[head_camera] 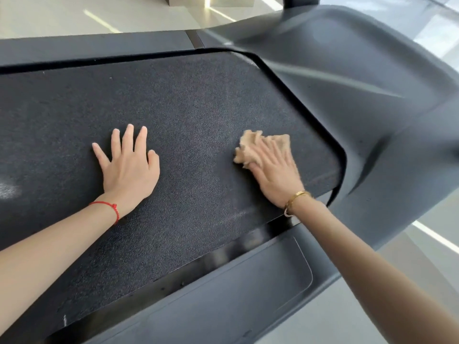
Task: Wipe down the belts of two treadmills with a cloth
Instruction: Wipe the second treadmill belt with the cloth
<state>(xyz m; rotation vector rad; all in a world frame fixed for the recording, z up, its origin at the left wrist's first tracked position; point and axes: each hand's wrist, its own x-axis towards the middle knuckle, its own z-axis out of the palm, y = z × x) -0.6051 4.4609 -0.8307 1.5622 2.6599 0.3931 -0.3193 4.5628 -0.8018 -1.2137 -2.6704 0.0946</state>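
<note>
Belt (188, 115) open between left hand (129, 167) and cloth (255, 147); motor cover (360, 90) blocks right end.

Left hand (129, 170) lies flat, palm down, fingers spread and straight. Right hand (275, 170), well apart, presses down with straight fingers.

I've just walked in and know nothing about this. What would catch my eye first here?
Two bare hands lie on a dark, grainy treadmill belt that fills the view. The right hand presses a crumpled tan cloth flat near the belt's curved end, while the left hand rests spread open beside it. A red string bracelet marks the left wrist.
</note>
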